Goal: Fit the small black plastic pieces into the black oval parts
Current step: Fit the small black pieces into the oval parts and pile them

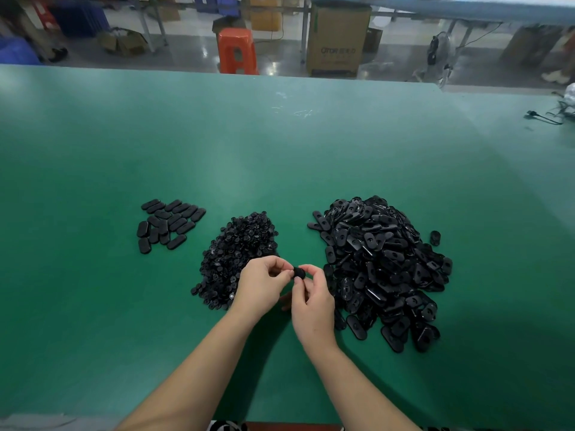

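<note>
Table (280, 144) with a green top fills most of the view, and its far edge meets a workshop floor where a cardboard box (337, 38) and an orange stool (238, 51) stand. At the far right edge of the table lies a tangle of dark cables (547, 115), partly cut off by the frame.

On the right of the table sits the large heap of oval parts (382, 269), piled loosely, many showing a hole in the middle. In the centre lies the smaller heap of small pieces (230, 256), its near right corner hidden behind the left hand (264, 286). To the left, well apart from both heaps, a small cluster of ovals (169, 223) lies flat with smooth faces up. One lone black piece (435, 237) sits just beside the big heap on its far right.

Both hands meet between the two heaps, raised a little above the table. The right hand (312, 301) has its grip pinched on a black part (299, 272) between thumb and forefinger. The left grip is curled, its fingertips touching the same part from the other side. The part is mostly covered by the fingers, so whether it is an oval part, a small piece or both joined cannot be told.

Bare forearms run down to the near edge, where a patterned scrap of clothing (227, 426) is cut off.
</note>
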{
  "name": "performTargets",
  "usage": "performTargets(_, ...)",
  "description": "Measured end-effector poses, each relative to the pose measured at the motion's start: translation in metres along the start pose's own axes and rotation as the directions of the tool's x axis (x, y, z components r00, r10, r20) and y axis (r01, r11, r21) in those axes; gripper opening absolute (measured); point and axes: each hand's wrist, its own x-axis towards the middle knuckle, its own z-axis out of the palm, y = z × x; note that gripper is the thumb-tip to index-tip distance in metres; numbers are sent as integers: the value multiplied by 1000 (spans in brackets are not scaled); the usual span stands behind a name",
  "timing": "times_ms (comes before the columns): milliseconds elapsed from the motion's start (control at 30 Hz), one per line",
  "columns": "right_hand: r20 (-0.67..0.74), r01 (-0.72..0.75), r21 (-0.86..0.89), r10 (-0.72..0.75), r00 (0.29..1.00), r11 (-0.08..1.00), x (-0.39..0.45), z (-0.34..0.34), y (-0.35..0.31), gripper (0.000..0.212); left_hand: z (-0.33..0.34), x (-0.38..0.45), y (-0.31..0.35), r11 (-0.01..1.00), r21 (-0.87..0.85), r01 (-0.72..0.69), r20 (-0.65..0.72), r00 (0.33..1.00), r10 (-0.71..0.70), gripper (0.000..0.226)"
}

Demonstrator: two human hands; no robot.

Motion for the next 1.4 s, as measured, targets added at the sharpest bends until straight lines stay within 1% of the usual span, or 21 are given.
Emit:
performTargets(133,-10,24,19,-24,1000,1000,1,1,0,11,0,-2,0,999,-31,-14,-17,1000,14,16)
performTargets(267,-29,16,25,-15,999,1000,1,1,2,19,2,-4,-2,999,-33,-30,-33,999,29,16)
performTargets(333,-30,8,36,-7,1000,999,2,0,3,22,5,-5,-3,998,-62,-26,-52,998,23,14)
performTargets(400,-47,2,52,0,999,999,3,0,5,23,7,-8,-3,995,-99,-5,-62,998,-1,20)
performTargets(467,-61,-20,80,24,998,997,4,1,8,23,9,-11,-2,987,-159,31,-39,998,-38,26)
performTargets(567,-71,-48,105,56,996,993,5,3,10,24,12,-14,-3,945,-318,78,26,997,-74,15)
performTargets(667,-79,-55,114,64,995,992,5,4,10,24,13,-15,-2,914,-389,114,59,993,-99,19)
performTargets(733,-81,-60,114,70,994,992,6,4,10,24,13,-15,-2,898,-418,138,80,990,-115,19)
performTargets(1000,-86,-61,109,71,994,992,6,2,9,24,15,-14,-4,883,-439,165,100,986,-135,17)
performTargets(1200,-74,-52,113,61,995,992,6,2,9,25,14,-14,-7,915,-380,136,78,990,-114,17)
performTargets(1400,-10,-49,145,51,999,988,6,2,10,25,13,-14,-8,939,-326,108,35,994,-103,15)
